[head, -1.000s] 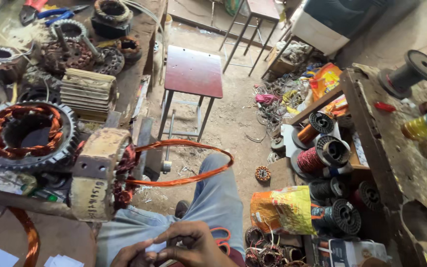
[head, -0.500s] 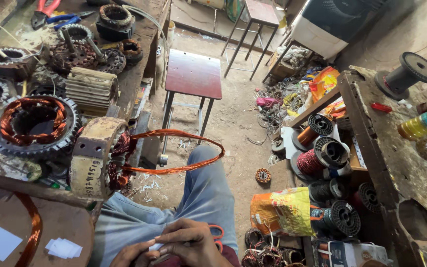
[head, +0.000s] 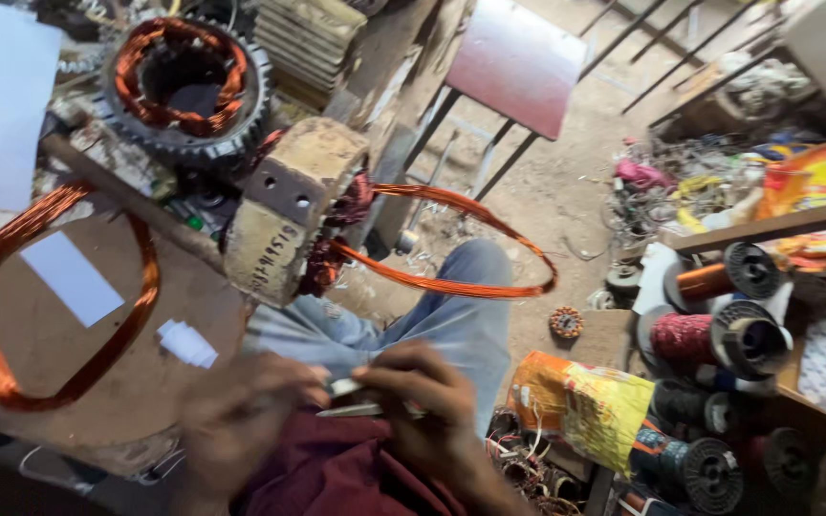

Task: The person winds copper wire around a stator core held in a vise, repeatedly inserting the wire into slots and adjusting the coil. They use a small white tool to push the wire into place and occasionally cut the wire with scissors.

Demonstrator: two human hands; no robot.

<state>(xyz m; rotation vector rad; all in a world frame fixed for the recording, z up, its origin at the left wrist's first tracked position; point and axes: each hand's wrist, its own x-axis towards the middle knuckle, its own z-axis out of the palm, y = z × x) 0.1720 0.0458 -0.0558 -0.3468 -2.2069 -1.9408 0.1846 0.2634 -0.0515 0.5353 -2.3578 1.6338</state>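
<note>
Both hands meet over the lap, right hand (head: 423,401) pinching a thin pale strip (head: 360,399), blurred left hand (head: 241,411) gripping its other end — best kept taut and level.

Only 1 view, head-worn, looks steeply down and forward from close above the lap, workbench (head: 97,382) at left, floor (head: 566,191) ahead, spool shelf (head: 767,229) right.

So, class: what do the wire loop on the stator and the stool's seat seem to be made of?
Wire loop: probably enamelled copper, going by its glossy orange-red strands bundled together. Stator: seemingly metal, its tan coat dull and chipped. Stool seat: a flat maroon slab with a soft sheen, perhaps painted wood or laminate; hard to tell.
</note>
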